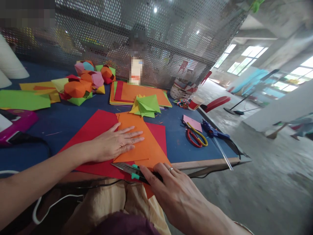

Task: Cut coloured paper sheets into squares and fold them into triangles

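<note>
Orange paper (pixel 141 137), folded or layered, lies over red paper (pixel 90 132) at the table's near edge. My left hand (pixel 117 142) rests flat on both, its fingers spread on the orange sheet. In my right hand (pixel 166 182) is a utility knife (pixel 132 170) with a black body and teal parts. Its blade points left, beside the lower edge of the orange paper and over the red one. A corner of orange paper hangs below the table edge under the knife.
Behind the work lie a green folded paper piece (pixel 148 105) and a paper stack (pixel 144 93). Scissors (pixel 195 136) and a blue glue gun (pixel 215 130) are at the right. Paper flowers (pixel 78 86) and a magenta tool (pixel 23 122) are left; a perforated screen (pixel 166 42) stands behind.
</note>
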{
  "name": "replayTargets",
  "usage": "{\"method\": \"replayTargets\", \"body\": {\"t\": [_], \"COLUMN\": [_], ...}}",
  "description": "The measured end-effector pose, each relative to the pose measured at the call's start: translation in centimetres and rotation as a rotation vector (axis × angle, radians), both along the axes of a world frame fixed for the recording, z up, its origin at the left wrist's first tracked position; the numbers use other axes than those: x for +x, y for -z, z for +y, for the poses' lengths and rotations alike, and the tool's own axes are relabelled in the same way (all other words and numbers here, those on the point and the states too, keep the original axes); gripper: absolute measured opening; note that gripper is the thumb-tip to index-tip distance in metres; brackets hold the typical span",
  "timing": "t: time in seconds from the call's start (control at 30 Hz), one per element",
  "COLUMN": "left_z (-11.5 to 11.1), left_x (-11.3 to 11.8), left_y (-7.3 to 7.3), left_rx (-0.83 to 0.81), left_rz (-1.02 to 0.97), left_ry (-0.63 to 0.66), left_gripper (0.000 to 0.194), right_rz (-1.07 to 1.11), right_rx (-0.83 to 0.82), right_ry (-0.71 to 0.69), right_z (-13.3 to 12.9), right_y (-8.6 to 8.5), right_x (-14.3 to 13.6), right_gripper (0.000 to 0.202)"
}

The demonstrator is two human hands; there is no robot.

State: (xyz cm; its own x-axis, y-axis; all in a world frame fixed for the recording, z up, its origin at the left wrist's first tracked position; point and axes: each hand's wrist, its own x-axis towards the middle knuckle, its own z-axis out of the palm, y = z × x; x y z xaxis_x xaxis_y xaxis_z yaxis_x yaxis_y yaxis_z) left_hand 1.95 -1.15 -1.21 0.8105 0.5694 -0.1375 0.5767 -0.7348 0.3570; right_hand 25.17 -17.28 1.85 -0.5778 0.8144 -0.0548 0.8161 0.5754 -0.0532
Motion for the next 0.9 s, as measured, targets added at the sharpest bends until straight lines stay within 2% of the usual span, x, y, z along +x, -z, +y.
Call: {"method": "replayTargets", "body": {"t": [0.1,0.2,0.27,0.37,0.47,0.6,0.73,0.9], "left_z": [0.1,0.2,0.3,0.4,0.3,-0.5,-2.3,-4.5], "left_x": [0.0,-0.1,-0.2,-0.3,-0.2,0.2,1.0,2.3], "left_y": [0.2,0.4,0.6,0.7,0.4,-0.2,-0.3,-0.4], "left_rx": [0.006,0.018,0.024,0.027,0.03,0.066,0.189,0.264], "left_rz": [0.0,-0.005,-0.005,-0.005,-0.017,-0.063,-0.139,-0.166], "left_ry": [0.001,0.002,0.007,0.008,-0.006,-0.054,-0.251,-0.482], "left_gripper": [0.049,0.05,0.05,0.05,0.05,0.049,0.055,0.053], "right_rz": [0.014,0.06,0.086,0.109,0.105,0.014,0.0,0.039], "right_rx": [-0.014,-0.004,0.051,0.186,0.305,0.371,0.409,0.414], "right_ry": [0.001,-0.026,-0.016,0.091,0.227,0.397,0.487,0.517], "right_z": [-0.1,-0.5,-0.8,-0.3,1.3,4.0,5.8,6.6], "right_y": [-0.3,-1.3,-2.1,-2.5,-1.6,0.8,2.4,3.0], "right_x": [-0.1,0.3,1.1,3.1,5.6,8.1,9.3,9.6], "right_gripper": [0.065,0.062,0.063,0.058,0.048,0.046,0.046,0.044]}}
